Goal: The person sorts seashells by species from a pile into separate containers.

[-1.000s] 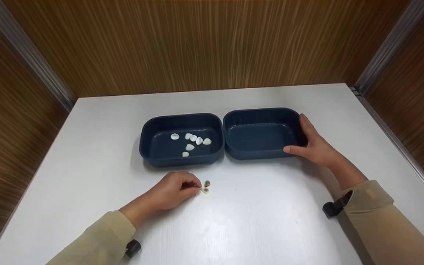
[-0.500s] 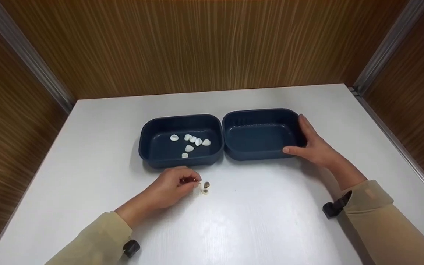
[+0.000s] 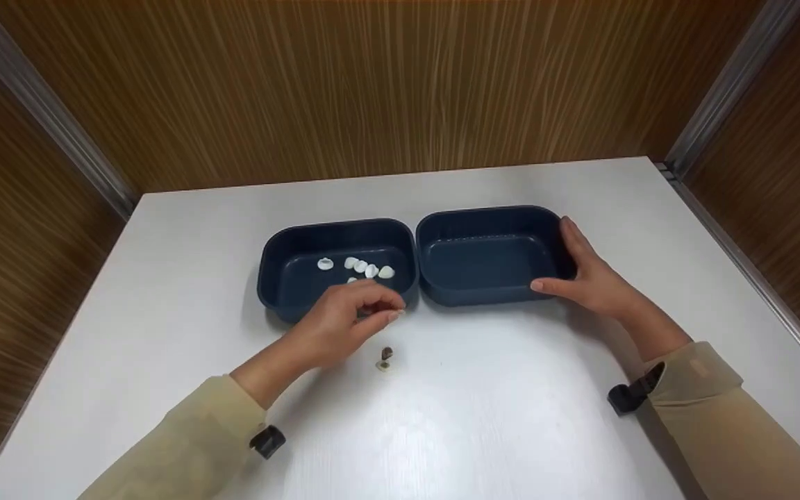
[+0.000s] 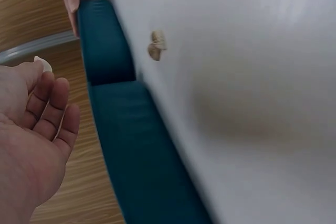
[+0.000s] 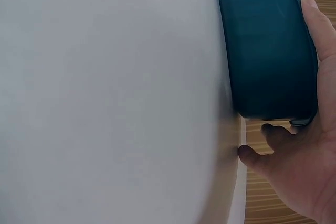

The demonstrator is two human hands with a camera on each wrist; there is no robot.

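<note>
My left hand is raised at the near side of the left dark blue box, overlapping its front wall. Between thumb and forefinger it pinches a small white shell, while the other fingers curl loosely. Several white shells lie in that box, some hidden behind the hand. Two small shells, a brown one and a paler one, lie together on the table. My right hand holds the right end of the right dark blue box, thumb along the near side, fingers at the far side.
The two boxes stand side by side on a white table. A wood-grain panel rises behind the table, with similar panels at left and right.
My left hand has lifted the white shell away from the other two and moved it forward and right to the left box's front wall. The right hand stays on its box.
</note>
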